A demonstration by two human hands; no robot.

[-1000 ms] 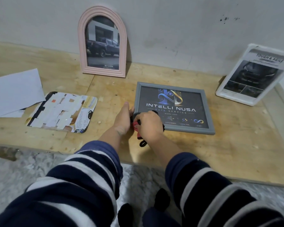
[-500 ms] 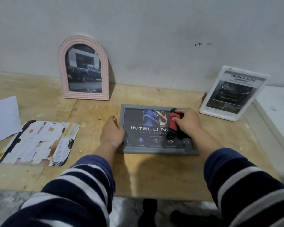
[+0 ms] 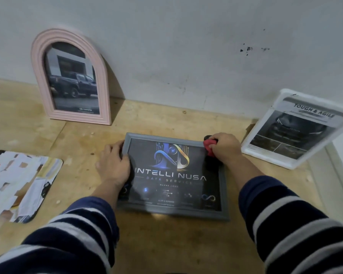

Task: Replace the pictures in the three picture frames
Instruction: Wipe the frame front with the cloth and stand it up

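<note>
On the wooden table [image 3: 166,244], left hand [image 3: 115,165] presses fingers flat on grey frame [image 3: 172,211]; right hand [image 3: 224,148], gripping red-black cloth [image 3: 208,148], should wipe with light strokes while the frame is braced.

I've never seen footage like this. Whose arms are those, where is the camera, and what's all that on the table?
No machine here: a person wears a camera on the head, looking down at their own hands. On the wooden table a grey frame lies flat, showing an "Intelli Nusa" picture. The left hand rests on the frame's left edge. The right hand grips a red and black cloth at its top right corner. A pink arched frame with a truck photo and a white frame lean against the wall. A loose printed picture lies at the left.
</note>
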